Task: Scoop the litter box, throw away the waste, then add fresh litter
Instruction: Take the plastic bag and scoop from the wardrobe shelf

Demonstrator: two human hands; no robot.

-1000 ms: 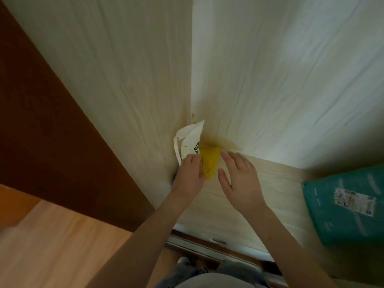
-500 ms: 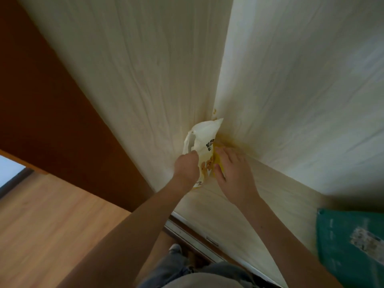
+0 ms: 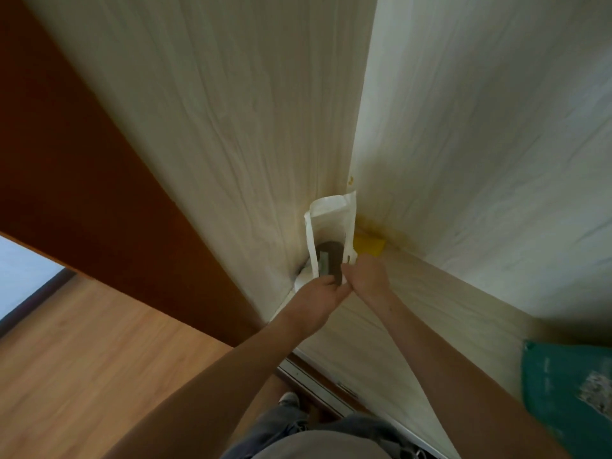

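Two hands held a white bag (image 3: 331,223) open in a cupboard corner: the left hand (image 3: 319,298) and right hand (image 3: 366,276) each pinched its near rim. Something dark showed inside. A teal package (image 3: 569,392) lay well apart.

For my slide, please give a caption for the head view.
Both hands hold open a white bag in a closet corner.
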